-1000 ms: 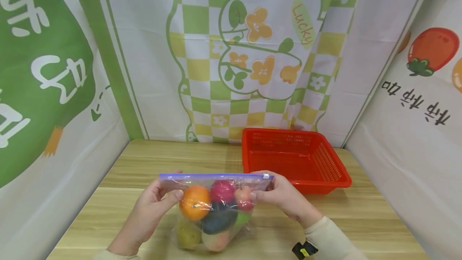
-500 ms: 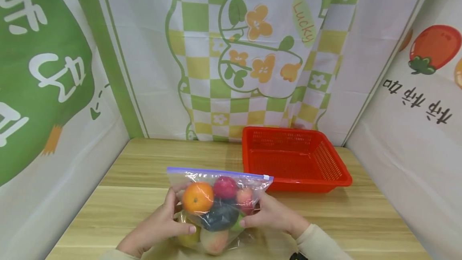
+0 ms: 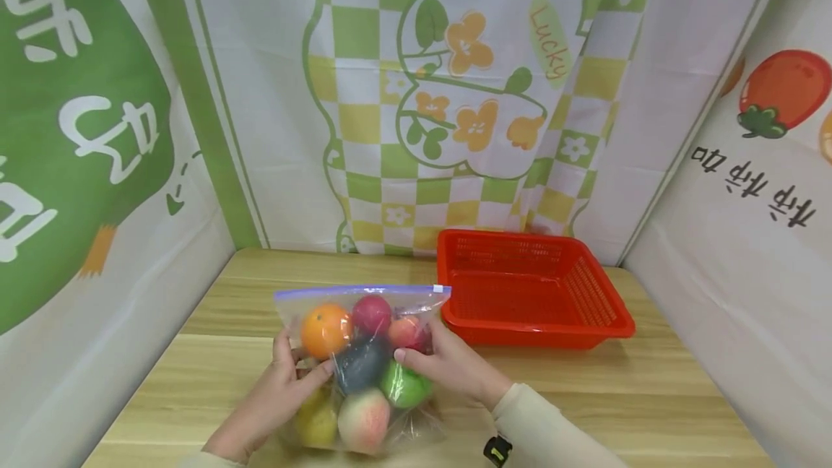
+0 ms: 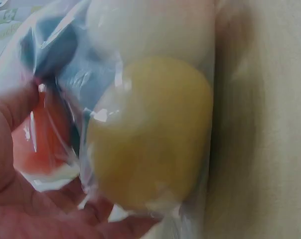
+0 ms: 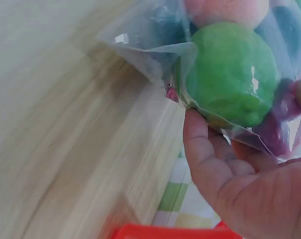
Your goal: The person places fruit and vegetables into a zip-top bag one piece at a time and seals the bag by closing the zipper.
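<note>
A clear slider zip bag [image 3: 292, 303] with a purple strip along its top stands between both hands, its white slider [image 3: 438, 288] at the right end. Inside are an orange [image 3: 327, 331], a dark oval fruit [image 3: 364, 365], a green fruit [image 3: 404, 383], a peach [image 3: 364, 421], a yellow fruit [image 4: 150, 134] and smaller red ones. The left hand [image 3: 286, 388] grips the bag's left side, thumb in front, other fingers behind. On the opposite side, the right hand [image 3: 455, 363] holds it likewise, its fingers near the green fruit in the right wrist view.
Behind the bag to the right, a red plastic basket [image 3: 520, 334] stands on the wooden table [image 3: 214, 360]. Printed cloth walls [image 3: 364, 222] enclose the table at the back and on both sides.
Both hands have moved from the bag's top corners down to its sides. The bag has shifted left and slightly away, and more of the green fruit and peach shows.
</note>
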### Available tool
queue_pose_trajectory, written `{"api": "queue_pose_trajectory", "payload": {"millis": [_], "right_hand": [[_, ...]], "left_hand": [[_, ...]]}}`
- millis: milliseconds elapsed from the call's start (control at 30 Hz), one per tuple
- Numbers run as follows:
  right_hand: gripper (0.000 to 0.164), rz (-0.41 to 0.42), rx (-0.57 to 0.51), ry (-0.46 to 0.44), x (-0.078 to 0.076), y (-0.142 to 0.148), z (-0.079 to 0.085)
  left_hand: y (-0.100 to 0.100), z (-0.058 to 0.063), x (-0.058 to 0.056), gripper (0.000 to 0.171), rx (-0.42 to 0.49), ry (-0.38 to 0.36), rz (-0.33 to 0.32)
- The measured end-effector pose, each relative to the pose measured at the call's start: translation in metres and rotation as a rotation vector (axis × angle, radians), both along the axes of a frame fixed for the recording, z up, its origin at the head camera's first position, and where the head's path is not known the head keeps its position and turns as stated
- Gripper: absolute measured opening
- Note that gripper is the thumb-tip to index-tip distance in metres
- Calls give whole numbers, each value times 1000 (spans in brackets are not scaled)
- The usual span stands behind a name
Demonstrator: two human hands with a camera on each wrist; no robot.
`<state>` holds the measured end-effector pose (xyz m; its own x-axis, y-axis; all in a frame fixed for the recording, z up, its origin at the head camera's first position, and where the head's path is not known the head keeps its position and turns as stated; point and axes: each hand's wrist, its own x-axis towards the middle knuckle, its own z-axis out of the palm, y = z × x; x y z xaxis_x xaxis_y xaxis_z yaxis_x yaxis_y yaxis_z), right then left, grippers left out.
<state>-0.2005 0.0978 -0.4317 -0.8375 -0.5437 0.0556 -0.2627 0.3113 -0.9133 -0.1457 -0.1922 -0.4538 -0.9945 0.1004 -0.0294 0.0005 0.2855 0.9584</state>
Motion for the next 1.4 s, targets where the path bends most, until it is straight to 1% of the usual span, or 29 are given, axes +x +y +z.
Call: {"api": "queue_pose_trajectory", "payload": {"millis": [100, 233, 333, 433, 533, 600, 667, 733, 767, 833, 900, 1000, 1100, 1233, 1333, 1400], "right_hand": [[60, -10, -36, -54, -8, -9, 1], [60, -62, -21, -112, -16, -17, 1], [63, -106, -10, -174, -21, -21, -1], [64, -144, -26, -279, -27, -23, -5], [64, -185, -41, -401, -26, -21, -10], [70, -222, -10, -442, -24, -18, -13], [76, -248, 37, -452, -20, -14, -14], [86, -266, 91, -431, -18, -10, -15], [91, -269, 108, -422, -16, -9, -14], [95, -252, 108, -411, -13, -7, -14], [92, -222, 86, -406, -11, -8, -14], [75, -170, 32, -421, -8, -11, -15], [67, -166, -5, -459, -7, -12, -16], [74, -205, 17, -492, -7, -12, -20], [77, -217, 53, -494, -7, -12, -24], [79, -220, 83, -480, -7, -11, -25]], "left_hand": [[-2, 2, -3, 106, -51, 5, 24], [-1, 6, -8, 110, -91, -10, 29], [0, 9, -11, 112, -114, -40, 26], [0, 10, -15, 112, -128, -72, 9], [1, 9, -15, 111, -141, -95, -5], [2, 8, -13, 109, -153, -108, -12], [3, 7, -12, 108, -163, -120, -24], [3, 7, -11, 105, -184, -123, -43], [4, 7, -11, 104, -197, -121, -52], [5, 6, -11, 103, -218, -110, -67], [6, 6, -10, 102, -240, -89, -75], [8, 6, -8, 99, -253, -77, -68], [7, 8, -6, 95, -276, -73, -61], [5, 10, -7, 91, -307, -70, -70], [5, 7, -8, 90, -320, -72, -85], [5, 3, -9, 87, -335, -54, -86]]}}
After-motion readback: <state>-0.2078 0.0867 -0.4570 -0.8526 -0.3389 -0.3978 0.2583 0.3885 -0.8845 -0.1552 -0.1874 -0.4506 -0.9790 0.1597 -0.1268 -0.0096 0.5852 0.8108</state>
